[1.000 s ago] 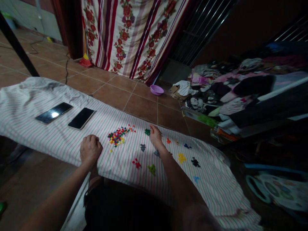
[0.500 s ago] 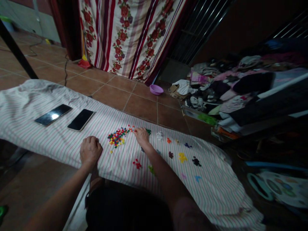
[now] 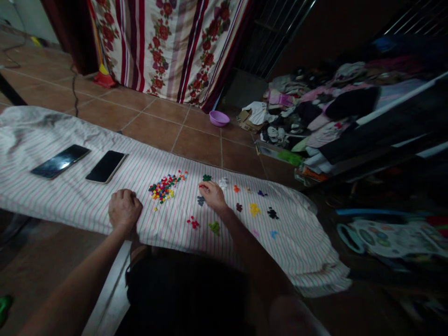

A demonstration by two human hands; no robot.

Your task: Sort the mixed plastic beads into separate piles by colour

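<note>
My right hand (image 3: 213,195) pinches what looks like a small red piece at its fingertips, just above the cloth. Below it lies a grey cluster (image 3: 200,200), and a dark green cluster (image 3: 206,178) sits beyond its fingers. To its left spreads a mixed pile of small colourful pieces (image 3: 163,188). Red pieces (image 3: 192,222) and lime green pieces (image 3: 214,227) lie nearer me. White pieces (image 3: 223,183), yellow pieces (image 3: 255,209) and black pieces (image 3: 272,213) form separate clusters at right. My left hand (image 3: 124,207) rests on the striped cloth, fingers curled in, apparently holding nothing.
Two phones, one farther left (image 3: 61,161) and one nearer the pile (image 3: 107,166), lie on the striped cloth (image 3: 154,231). Beyond its far edge are a tiled floor, a purple basin (image 3: 219,118) and a floral curtain (image 3: 168,46). Clothes (image 3: 315,102) are heaped at right.
My right hand has moved from the edge of the mixed pile rightward, near the green and grey clusters. My left hand stays on the cloth. The whole view has shifted a little.
</note>
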